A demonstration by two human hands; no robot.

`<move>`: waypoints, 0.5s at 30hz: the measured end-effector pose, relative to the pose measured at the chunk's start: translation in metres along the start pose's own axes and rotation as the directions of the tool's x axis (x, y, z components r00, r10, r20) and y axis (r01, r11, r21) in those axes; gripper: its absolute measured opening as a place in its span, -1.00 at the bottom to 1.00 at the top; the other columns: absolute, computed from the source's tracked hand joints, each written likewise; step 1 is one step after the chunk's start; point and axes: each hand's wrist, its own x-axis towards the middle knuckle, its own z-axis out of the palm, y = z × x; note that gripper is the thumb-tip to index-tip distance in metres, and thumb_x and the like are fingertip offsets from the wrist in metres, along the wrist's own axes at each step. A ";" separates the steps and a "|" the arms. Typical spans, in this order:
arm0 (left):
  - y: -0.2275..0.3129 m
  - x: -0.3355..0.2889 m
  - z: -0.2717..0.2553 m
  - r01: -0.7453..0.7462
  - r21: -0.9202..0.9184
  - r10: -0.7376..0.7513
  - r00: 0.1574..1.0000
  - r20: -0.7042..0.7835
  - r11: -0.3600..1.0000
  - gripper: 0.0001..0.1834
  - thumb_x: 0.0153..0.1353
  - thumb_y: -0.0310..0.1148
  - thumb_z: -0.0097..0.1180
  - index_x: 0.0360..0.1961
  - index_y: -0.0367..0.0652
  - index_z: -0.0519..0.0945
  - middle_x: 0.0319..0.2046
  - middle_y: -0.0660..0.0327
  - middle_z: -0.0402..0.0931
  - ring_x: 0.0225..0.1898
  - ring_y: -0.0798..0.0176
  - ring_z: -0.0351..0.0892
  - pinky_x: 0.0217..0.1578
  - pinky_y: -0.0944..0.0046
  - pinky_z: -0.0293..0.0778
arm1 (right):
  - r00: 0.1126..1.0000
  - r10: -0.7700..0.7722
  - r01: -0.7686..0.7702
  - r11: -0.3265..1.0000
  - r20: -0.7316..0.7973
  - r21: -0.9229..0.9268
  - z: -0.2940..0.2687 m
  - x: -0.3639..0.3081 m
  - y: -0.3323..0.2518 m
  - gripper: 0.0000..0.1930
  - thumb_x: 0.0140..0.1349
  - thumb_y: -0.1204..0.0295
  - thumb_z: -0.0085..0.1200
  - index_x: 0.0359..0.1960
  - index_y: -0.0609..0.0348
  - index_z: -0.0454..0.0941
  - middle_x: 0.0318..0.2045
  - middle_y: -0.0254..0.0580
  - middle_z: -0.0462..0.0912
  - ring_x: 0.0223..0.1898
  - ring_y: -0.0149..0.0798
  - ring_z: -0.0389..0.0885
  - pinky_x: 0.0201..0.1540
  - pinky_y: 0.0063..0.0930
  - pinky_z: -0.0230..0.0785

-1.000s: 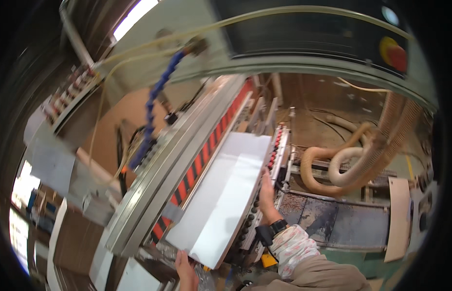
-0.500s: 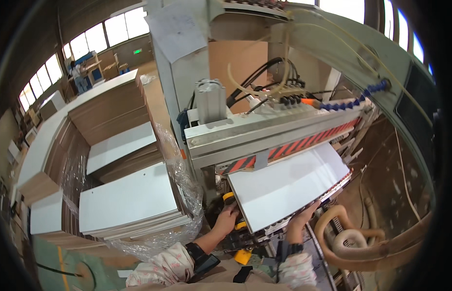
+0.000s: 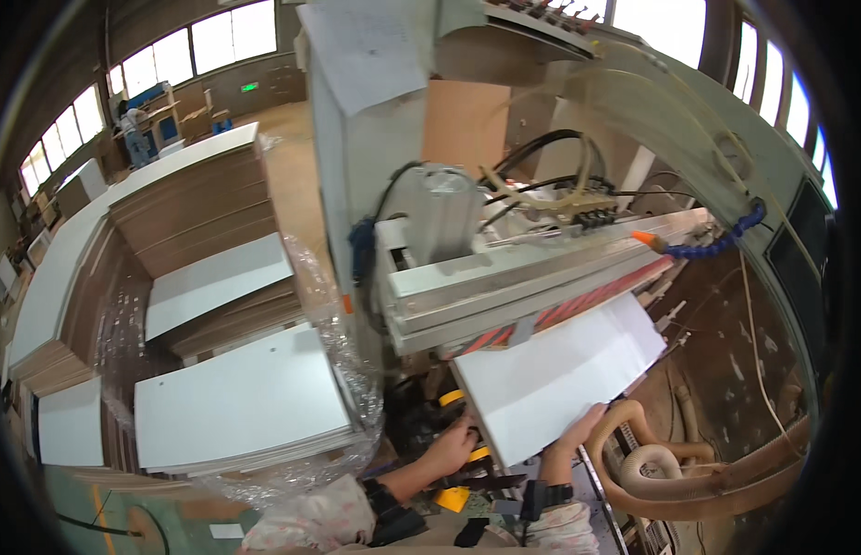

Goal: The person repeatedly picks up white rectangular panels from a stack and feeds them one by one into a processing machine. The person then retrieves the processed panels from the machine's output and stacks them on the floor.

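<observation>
A flat white panel (image 3: 558, 379) lies tilted in a machine, its far part under a metal press beam (image 3: 541, 277) with red and black stripes. My right hand (image 3: 575, 433) holds the panel's near edge, with some fingers hidden at the rim. Beside the panel's left corner is my left hand (image 3: 452, 448), its fingers curled close to yellow machine parts (image 3: 451, 398). What those fingers grip, if anything, is hidden from view.
On the left stand stacks of white-faced boards (image 3: 236, 393) with clear plastic wrap (image 3: 356, 407) around them. A beige ribbed hose (image 3: 625, 490) coils at the right. A blue coiled air hose (image 3: 717, 248) hangs above the beam. Far back left, a person (image 3: 133, 134) stands near workbenches.
The view has shifted, so the machine and panel appear farther right and lower. The striped beam appears lower over the panel. Both hands remain at the panel's near side.
</observation>
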 end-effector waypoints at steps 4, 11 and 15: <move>0.024 -0.004 -0.045 0.049 0.165 -0.096 0.952 0.289 0.985 -0.38 0.23 -0.27 -0.09 0.28 -0.20 0.06 -0.04 0.01 0.45 -0.04 -0.07 0.44 -0.02 0.17 0.36 | 0.998 -0.013 0.009 0.998 -0.069 -0.060 0.001 0.003 -0.002 -0.44 0.37 0.17 -0.32 0.29 0.23 -0.04 0.19 -0.02 0.18 0.12 -0.13 0.29 0.17 -0.34 0.17; 0.002 -0.058 -0.178 -0.301 0.864 0.097 0.953 0.287 0.404 -0.47 -0.06 -0.11 0.20 -0.07 -0.15 0.47 -0.17 0.15 0.47 0.06 0.04 0.32 0.13 -0.23 0.05 | 0.985 0.137 -0.138 0.990 0.106 0.000 0.023 -0.016 -0.008 -0.51 0.36 0.18 -0.35 0.15 0.32 0.16 0.00 -0.01 0.37 0.00 -0.14 0.39 0.10 -0.39 0.23; -0.008 -0.042 -0.206 -0.327 0.886 -0.058 0.930 0.364 0.328 -0.58 -0.04 -0.02 0.13 -0.25 -0.10 0.58 -0.24 0.18 0.53 0.01 0.10 0.37 0.16 -0.31 -0.03 | 0.940 -0.338 0.284 0.856 -0.052 -0.433 -0.063 0.062 0.066 -0.63 0.35 0.37 -0.22 0.06 0.44 0.25 0.00 0.00 0.39 -0.02 -0.24 0.36 0.12 -0.43 0.18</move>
